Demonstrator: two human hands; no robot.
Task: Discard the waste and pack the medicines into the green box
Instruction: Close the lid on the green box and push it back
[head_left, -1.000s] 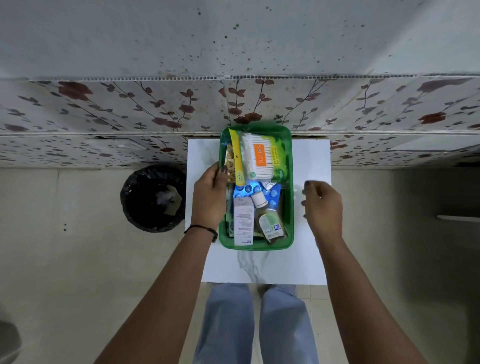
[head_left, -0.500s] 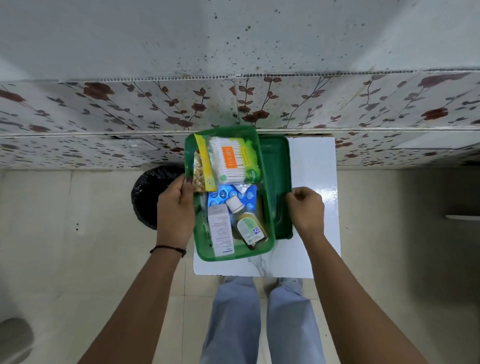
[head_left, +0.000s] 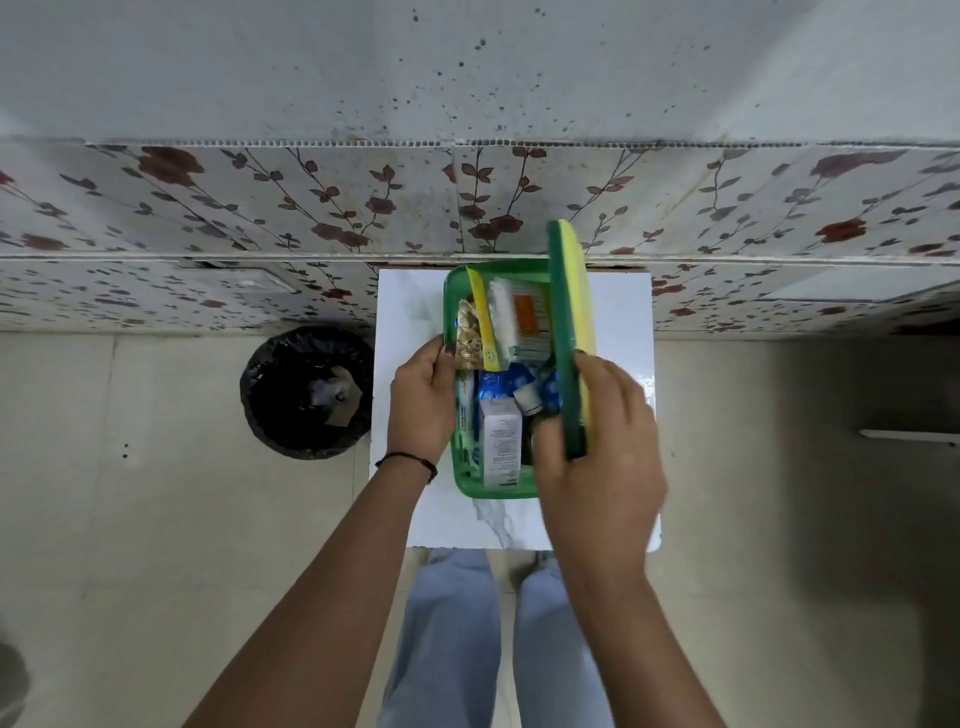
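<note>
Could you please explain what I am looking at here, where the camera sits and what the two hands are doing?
There is no machine: a person wears one wide-angle camera on the head, looking down at their own arms and legs. On a small white table stands a green box packed with medicines, such as a white carton and a packet of tablets. The left hand steadies the box's left rim. The right hand grips the green lid, held on edge over the box's right side, probably to close it. A black-lined bin stands on the floor to the left.
</note>
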